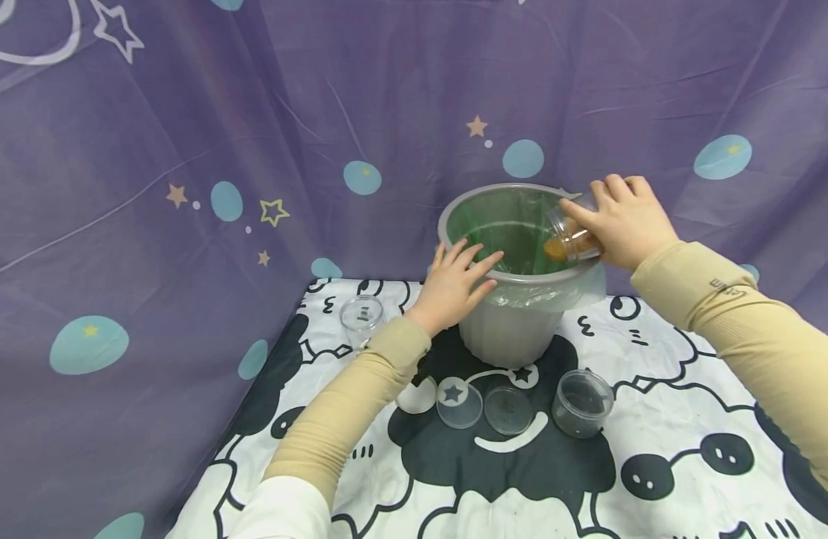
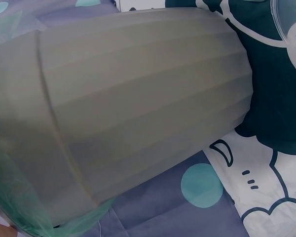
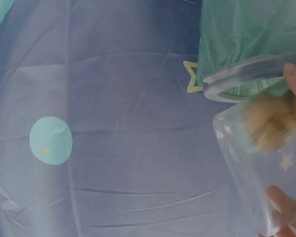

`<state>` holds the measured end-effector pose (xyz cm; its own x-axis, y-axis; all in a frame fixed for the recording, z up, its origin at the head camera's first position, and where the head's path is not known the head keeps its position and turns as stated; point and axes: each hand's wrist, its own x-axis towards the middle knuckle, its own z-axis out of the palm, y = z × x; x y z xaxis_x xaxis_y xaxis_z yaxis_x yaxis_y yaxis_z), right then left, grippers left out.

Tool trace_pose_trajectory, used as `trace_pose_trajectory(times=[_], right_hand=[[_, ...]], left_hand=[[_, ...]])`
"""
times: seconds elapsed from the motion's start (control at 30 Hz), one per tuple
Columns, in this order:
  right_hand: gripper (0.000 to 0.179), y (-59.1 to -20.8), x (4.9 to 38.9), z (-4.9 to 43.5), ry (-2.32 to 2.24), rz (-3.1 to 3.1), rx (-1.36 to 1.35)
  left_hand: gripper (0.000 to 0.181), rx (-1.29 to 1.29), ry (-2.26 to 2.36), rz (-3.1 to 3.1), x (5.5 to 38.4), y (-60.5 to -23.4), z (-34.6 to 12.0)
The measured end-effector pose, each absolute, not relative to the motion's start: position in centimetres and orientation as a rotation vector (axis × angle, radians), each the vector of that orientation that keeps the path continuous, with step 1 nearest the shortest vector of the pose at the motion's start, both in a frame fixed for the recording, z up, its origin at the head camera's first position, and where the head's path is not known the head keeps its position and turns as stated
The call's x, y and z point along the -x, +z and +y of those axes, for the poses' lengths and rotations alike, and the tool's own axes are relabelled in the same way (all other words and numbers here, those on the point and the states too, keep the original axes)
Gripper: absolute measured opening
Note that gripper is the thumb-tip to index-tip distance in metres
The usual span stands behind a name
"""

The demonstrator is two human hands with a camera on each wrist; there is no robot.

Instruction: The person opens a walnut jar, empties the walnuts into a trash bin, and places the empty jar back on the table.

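Note:
My right hand (image 1: 626,224) grips a clear plastic jar (image 1: 585,248), tilted so its mouth points into a grey trash bin (image 1: 508,329). Orange-brown contents (image 1: 555,249) sit at the jar's mouth. In the right wrist view they show as a brownish clump (image 3: 269,126) inside the jar, toward the bin's rim (image 3: 246,74). A translucent green bag (image 1: 484,224) lines the bin and folds over its edge. My left hand (image 1: 454,288) lies at the near left of the rim, fingers straight and spread. The bin's ribbed side (image 2: 143,103) fills most of the left wrist view.
On the patterned cloth (image 1: 697,404), in front of the bin, lie a white lid (image 1: 417,395) and two clear round lids (image 1: 460,408) (image 1: 508,410). An uncapped clear jar (image 1: 582,404) stands right of them. Another clear container (image 1: 362,318) stands left. A purple curtain (image 1: 400,90) hangs behind.

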<state>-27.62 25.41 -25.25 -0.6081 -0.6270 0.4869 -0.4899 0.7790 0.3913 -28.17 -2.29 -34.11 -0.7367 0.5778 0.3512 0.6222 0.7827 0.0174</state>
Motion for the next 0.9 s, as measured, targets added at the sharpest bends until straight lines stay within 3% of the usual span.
trace_pose_trajectory(times=[0.9], right_hand=[[0.082, -25.18, 26.95, 25.43, -0.314, -2.377, -0.773]], left_hand=[[0.051, 0.929, -0.206, -2.64, 27.83, -34.11, -2.62]])
